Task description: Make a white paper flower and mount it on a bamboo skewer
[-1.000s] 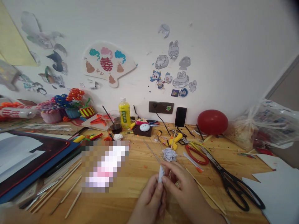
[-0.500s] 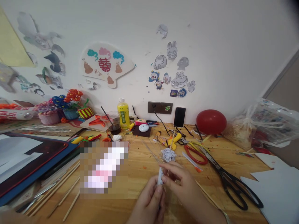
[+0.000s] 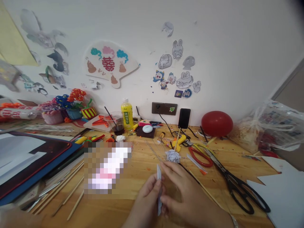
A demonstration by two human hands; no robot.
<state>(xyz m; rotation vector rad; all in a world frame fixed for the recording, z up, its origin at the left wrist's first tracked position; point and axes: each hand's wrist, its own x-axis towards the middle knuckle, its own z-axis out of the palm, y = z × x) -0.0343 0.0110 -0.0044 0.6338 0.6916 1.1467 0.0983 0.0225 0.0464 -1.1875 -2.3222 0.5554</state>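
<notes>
A narrow piece of folded white paper [image 3: 159, 190] stands upright, seen nearly edge-on, in the middle of the front table. My left hand [image 3: 148, 198] is closed around it, the thumb pressed along its side. To its right, my right hand [image 3: 181, 190] has its index finger and thumb spread apart. That thumb is beside the paper's lower part; whether it touches is unclear. Just beyond my right fingers is a crumpled white paper flower [image 3: 173, 156] with a thin wooden stick [image 3: 177, 140] rising from it. Thin wires [image 3: 154, 151] lie left of the flower.
Large black-handled scissors [image 3: 234, 183] and red-handled scissors [image 3: 200, 157] lie right, near white paper sheets [image 3: 263, 190]. A yellow glue gun [image 3: 180, 143], yellow drink bottle [image 3: 127, 114], cup [image 3: 117, 125] and red balloon [image 3: 217, 123] stand behind. Wooden sticks [image 3: 59, 186] lie left; a blurred skin-coloured shape [image 3: 16, 218] is bottom left.
The folded paper has turned more upright and shows more of its length below. My right fingers have come off its top and spread apart. The view has shifted slightly.
</notes>
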